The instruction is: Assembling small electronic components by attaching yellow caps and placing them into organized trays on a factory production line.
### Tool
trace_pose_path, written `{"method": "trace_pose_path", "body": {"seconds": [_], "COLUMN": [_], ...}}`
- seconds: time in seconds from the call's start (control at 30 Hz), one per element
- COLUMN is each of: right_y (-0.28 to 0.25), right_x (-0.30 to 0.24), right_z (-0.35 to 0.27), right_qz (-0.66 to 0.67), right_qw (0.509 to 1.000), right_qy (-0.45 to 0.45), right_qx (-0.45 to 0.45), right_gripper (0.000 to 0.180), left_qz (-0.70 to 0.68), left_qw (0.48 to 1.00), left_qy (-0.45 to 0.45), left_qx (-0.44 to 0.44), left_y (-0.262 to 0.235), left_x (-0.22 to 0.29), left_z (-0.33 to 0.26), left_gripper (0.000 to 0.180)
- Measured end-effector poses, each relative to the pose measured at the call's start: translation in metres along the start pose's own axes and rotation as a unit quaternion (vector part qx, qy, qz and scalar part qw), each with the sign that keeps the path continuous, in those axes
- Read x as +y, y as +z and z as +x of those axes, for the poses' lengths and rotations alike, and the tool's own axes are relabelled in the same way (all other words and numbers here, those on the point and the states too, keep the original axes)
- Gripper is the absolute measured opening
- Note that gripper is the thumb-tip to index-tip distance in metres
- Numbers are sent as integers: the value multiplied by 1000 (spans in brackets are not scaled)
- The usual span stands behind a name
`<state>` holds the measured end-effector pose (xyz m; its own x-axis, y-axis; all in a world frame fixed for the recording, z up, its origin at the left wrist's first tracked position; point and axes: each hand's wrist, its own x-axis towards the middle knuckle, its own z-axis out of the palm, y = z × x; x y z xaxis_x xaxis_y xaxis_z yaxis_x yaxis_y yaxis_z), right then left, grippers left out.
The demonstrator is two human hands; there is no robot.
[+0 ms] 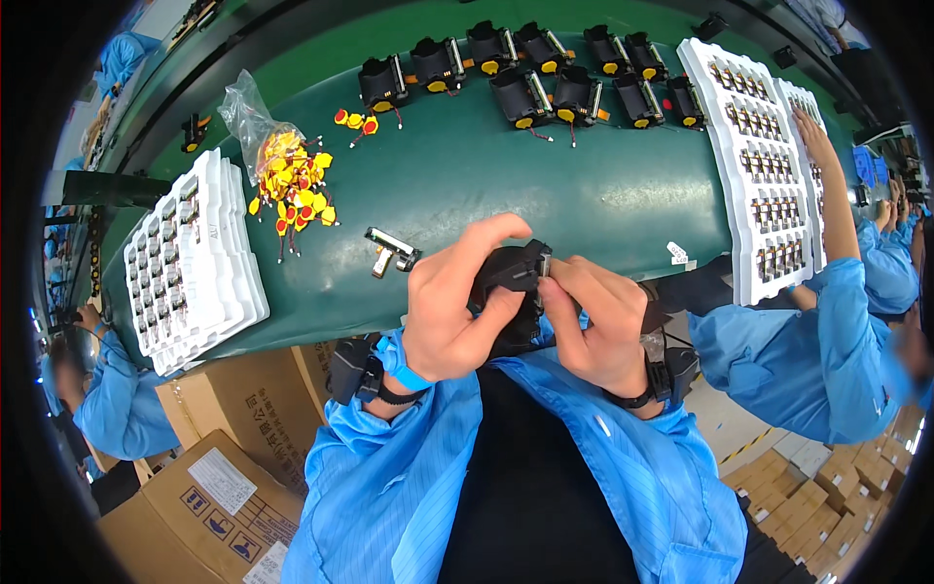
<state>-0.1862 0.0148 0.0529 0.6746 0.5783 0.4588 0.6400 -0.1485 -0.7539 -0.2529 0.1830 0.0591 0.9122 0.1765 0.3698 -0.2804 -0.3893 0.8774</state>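
A black plastic housing (504,273) is gripped in my left hand (448,307), close to my body at the table's near edge. The fingers and thumb wrap round it and cover much of its shape. At its right end, my right hand (605,313) pinches a small silvery part (545,265) against the housing. Whether that part is seated cannot be made out. Just left of my left hand, a small black-and-silver module (393,241) with a short flex strip lies on the green mat (428,175).
Several black housings (522,97) with yellow discs line the far side. A pile of yellow wired discs (292,175) spills from a clear bag (248,112). White trays (209,263) are stacked left; another tray (749,175) stands right, near a co-worker's arm (827,185). Cardboard boxes (243,419) sit below left.
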Motion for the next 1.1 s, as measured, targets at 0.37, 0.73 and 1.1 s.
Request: {"method": "trace_pose_path", "body": {"seconds": [0.37, 0.73, 1.1], "right_y": [-6, -17, -80], "right_x": [-14, 154, 375], "right_z": [20, 278, 358], "right_qz": [-30, -394, -401], "right_qw": [999, 917, 904], "right_qy": [-28, -60, 136], "right_qx": [-1, 32, -55], "right_gripper": [6, 24, 53], "left_qz": [12, 125, 357], "left_qw": [993, 950, 869], "left_qy": [15, 12, -86], "left_qx": [119, 286, 331], "left_y": [17, -36, -161], "left_x": [-2, -2, 11], "left_z": [-3, -9, -68], "left_gripper": [28, 54, 4]}}
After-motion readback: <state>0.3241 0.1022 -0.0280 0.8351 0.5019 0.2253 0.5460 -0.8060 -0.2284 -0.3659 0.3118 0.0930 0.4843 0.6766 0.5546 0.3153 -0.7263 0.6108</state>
